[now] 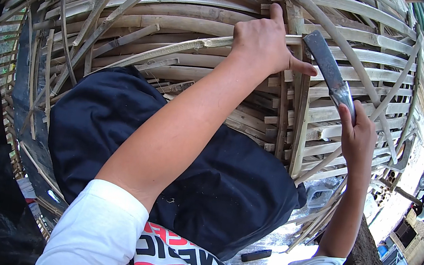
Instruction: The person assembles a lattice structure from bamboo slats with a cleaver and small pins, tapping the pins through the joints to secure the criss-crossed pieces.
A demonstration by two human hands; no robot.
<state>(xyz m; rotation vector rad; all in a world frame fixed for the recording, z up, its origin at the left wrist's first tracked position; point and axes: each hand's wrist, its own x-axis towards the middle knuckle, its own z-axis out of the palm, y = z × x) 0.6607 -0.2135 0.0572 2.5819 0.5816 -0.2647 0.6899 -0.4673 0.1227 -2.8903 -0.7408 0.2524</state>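
My left hand reaches across to a long pale bamboo strip and is closed on it, with the thumb and one finger sticking out; its other fingers are hidden. The strip's end comes out past the hand near a flat grey metal blade. My right hand is wrapped round the metal handle of this bladed tool, which slants up and to the left. The blade's tip lies by the strip's end; whether they touch I cannot tell. Behind both hands are upright bamboo posts.
Rows of split bamboo slats form a wall ahead, with loose sticks leaning at the left. Dark cloth covers my legs. A small dark block lies near my lap, and a thick log stands at the lower right.
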